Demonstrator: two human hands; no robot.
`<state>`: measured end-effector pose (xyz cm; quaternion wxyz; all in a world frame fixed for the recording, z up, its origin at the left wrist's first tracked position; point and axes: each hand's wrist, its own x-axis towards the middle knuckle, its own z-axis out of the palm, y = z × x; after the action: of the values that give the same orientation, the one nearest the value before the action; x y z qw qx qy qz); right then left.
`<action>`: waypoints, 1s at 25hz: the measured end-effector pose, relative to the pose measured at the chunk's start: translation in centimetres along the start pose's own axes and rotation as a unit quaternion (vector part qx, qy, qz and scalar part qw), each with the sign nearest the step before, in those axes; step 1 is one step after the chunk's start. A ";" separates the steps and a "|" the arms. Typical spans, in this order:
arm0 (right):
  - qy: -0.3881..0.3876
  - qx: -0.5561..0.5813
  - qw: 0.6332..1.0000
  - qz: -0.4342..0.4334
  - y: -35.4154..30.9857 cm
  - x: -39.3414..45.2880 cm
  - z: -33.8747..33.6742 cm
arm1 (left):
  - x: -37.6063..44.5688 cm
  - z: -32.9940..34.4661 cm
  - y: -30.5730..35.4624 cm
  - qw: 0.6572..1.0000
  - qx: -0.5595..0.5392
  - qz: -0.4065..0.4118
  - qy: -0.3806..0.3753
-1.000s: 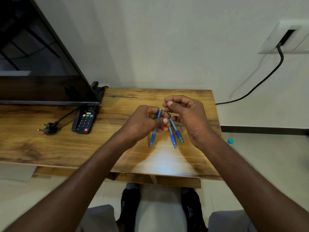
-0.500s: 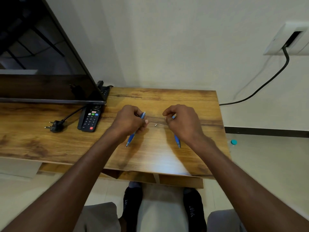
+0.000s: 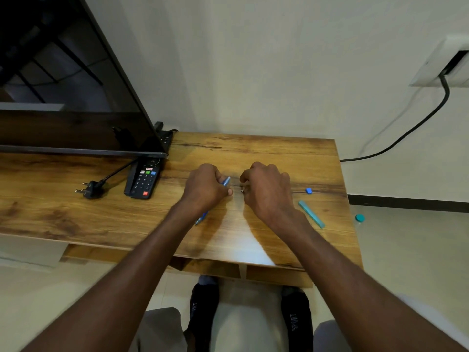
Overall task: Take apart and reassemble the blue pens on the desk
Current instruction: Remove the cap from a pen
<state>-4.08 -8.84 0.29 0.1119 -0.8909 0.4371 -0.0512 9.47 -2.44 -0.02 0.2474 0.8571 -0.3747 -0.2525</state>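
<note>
Your left hand point(image 3: 205, 190) curls round a blue pen point(image 3: 225, 181), steadying it low over the worktop point(image 3: 266, 153). Your right hand point(image 3: 266, 191) pinches a small metal piece point(image 3: 242, 191), likely pulled free; a loose barrel point(image 3: 311, 214) lies aside.

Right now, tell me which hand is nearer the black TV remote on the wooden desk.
Left. The left hand is just right of the black TV remote; the right hand sits farther right, beyond the left.

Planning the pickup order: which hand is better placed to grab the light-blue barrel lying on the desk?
Right. The barrel lies just beside the right hand; the left hand is farther off and grips a pen.
</note>
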 end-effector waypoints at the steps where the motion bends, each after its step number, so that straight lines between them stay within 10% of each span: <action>1: 0.002 0.009 1.000 0.003 0.3 0.0 -0.1 | -0.2 0.3 0.1 1.000 0.013 0.010 0.005; 25: 0.083 0.300 0.946 0.094 4.4 0.5 -1.6 | -0.9 1.5 0.8 0.989 0.130 0.068 0.036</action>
<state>-7.41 -12.09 0.77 0.3418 -0.7638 0.4907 -0.2430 7.61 -2.60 -0.46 0.1644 0.8629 -0.4526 -0.1530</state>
